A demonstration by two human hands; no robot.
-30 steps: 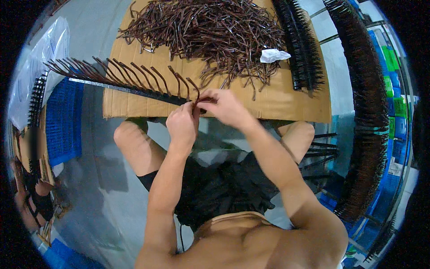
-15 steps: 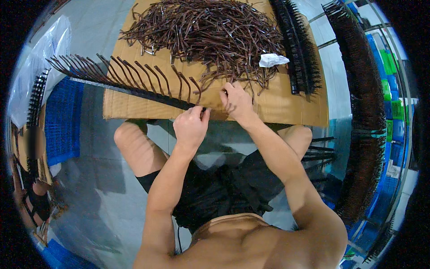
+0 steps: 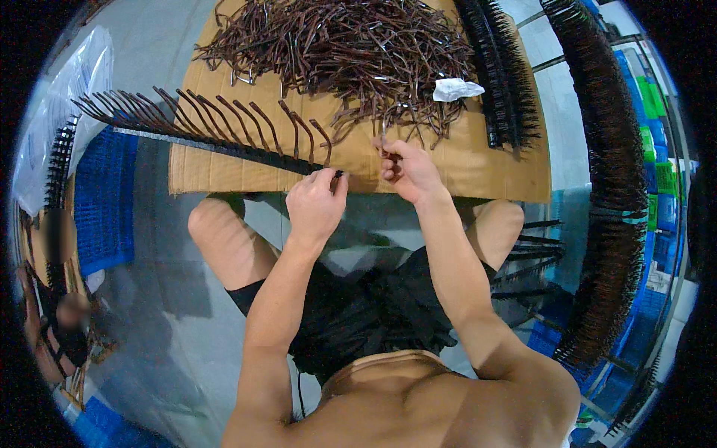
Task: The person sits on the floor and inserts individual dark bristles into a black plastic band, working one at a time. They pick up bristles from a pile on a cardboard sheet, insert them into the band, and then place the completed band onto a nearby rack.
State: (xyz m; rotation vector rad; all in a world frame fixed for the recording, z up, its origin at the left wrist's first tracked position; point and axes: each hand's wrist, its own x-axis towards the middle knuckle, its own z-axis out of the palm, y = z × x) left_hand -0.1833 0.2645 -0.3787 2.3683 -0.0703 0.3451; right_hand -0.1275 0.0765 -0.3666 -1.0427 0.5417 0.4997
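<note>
My left hand point(image 3: 315, 205) is closed round the near end of a long black strip point(image 3: 224, 151), which slants up to the left over the cardboard's edge. A row of thin brown eyeglass temples point(image 3: 260, 123) stands up from the strip, their curved ends on top. Just right of the strip's end, my right hand point(image 3: 409, 172) pinches a single temple point(image 3: 385, 133) upright between thumb and fingers. Beyond both hands lies a big tangled heap of loose brown temples point(image 3: 336, 56). A crumpled white paper point(image 3: 457, 89) rests at the heap's right side.
The heap lies on a cardboard sheet point(image 3: 493, 175) before my knees. Filled black strips point(image 3: 499, 75) lie along its right edge. Further right hang long dense rows point(image 3: 609, 187) of similar pieces, near blue and green bins point(image 3: 651, 153). A blue crate point(image 3: 106, 201) and clear plastic bag point(image 3: 63, 119) are left.
My right hand has turned palm inward and moved slightly right, now showing a temple held up from the heap's near edge. My left hand stays at the strip's end.
</note>
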